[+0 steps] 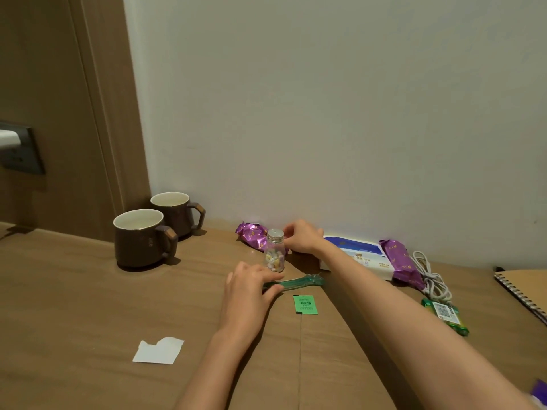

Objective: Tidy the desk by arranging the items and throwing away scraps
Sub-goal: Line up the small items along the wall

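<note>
Green see-through film is pinched between the thumb and fingers (258, 272) of the left hand (247, 291). This is the near end of a crumpled green wrapper (300, 281), which lies flat on the wooden desk (74, 291) directly in front of a small capped bottle (275, 255). The right hand (302, 236) is further back, at the wall behind the bottle's cap and beside a purple snack packet (253, 235). Its fingers are curled, but whether they grip anything cannot be established. Assessment: scrap collection is the step in hand, with the wrapper being taken up first. Two likely scraps are outstanding, namely a green sachet (305, 304) just beside the wrapper and a torn paper scrap (158, 350) well apart at the near left. The next move calls for lifting the light film clear without tipping the upright bottle, which stands just beside the left fingertips. No bin is in view. Items awaiting arrangement are two mugs (142, 238) at the left corner, and to the right a tissue pack (359, 255), a second purple packet (404, 261), a white cable (430, 275), a green packet (447, 313) and a notebook (528, 287).
</note>
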